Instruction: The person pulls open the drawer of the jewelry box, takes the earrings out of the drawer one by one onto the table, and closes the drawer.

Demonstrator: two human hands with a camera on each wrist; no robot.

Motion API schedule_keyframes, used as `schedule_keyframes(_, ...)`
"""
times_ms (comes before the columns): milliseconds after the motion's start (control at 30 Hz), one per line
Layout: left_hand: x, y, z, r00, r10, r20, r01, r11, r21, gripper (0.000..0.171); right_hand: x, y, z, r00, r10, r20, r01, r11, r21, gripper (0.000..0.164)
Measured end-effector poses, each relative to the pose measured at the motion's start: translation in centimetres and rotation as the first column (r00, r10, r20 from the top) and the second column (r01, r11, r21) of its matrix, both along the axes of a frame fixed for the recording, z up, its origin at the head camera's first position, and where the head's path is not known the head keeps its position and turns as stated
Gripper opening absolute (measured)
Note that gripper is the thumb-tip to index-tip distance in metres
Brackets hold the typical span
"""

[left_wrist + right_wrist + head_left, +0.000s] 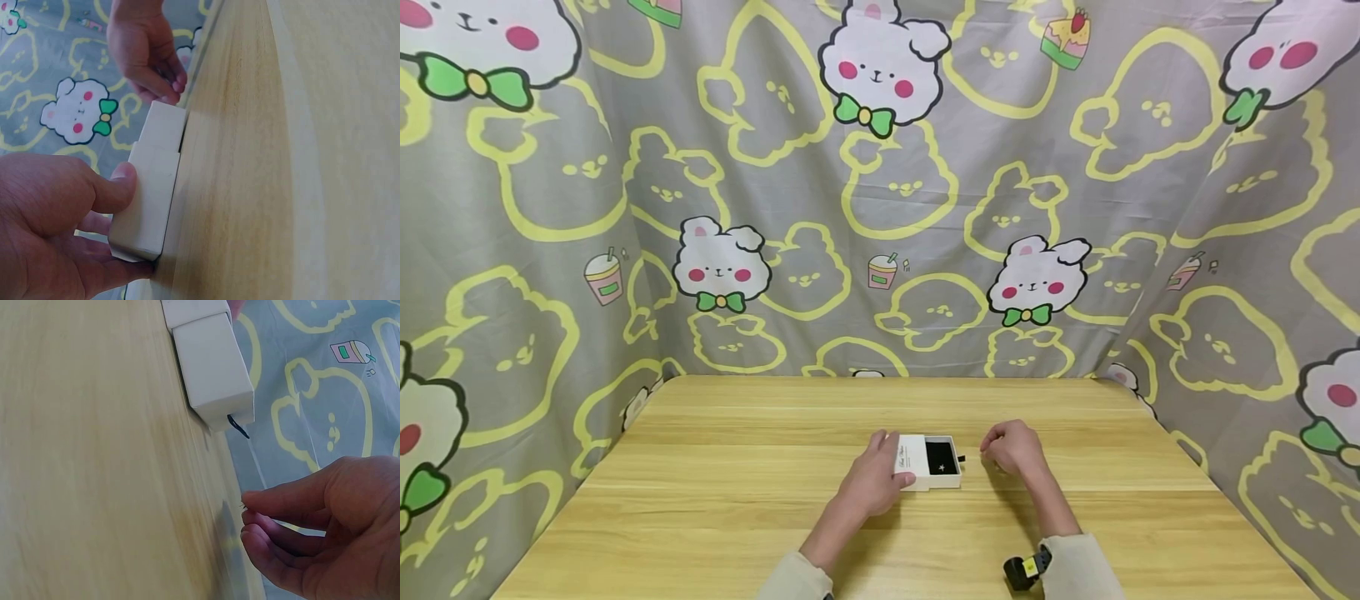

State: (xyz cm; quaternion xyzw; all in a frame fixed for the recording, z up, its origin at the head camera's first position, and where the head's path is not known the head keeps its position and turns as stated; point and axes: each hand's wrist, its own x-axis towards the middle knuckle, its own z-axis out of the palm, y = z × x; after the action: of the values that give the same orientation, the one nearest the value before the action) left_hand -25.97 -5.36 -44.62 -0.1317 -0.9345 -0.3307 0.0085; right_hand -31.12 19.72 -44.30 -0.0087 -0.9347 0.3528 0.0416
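Note:
A small white drawer-style jewelry box (913, 463) lies on the table with its drawer (955, 482) slid partly out to the right. Inside the drawer a black pad (939, 454) carries a tiny silver star (942, 468). My left hand (872, 482) grips the outer sleeve, thumb on the near side and fingers round the far side and end. To the right of the drawer's black pull tab (962, 458), my right hand (1013, 448) is held apart from the box. Its thumb and forefinger pinch a tiny spiky piece (243, 505), mostly hidden by the fingertips.
The wooden table (737, 433) extends around the box on all sides. A grey curtain (910, 208) with rabbit prints hangs behind it and along both sides. A black wrist camera (1021, 572) is strapped at my right sleeve.

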Motion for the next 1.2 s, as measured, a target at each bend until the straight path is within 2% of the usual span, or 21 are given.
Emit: schedule_keyframes(1200, 0.03, 0.01, 0.13, 1.0, 0.002, 0.009, -0.002, 1.0, 0.003, 0.073, 0.02, 0.71, -0.18, 1.0, -0.003, 0.015, 0.002, 1.0, 0.019, 0.008)
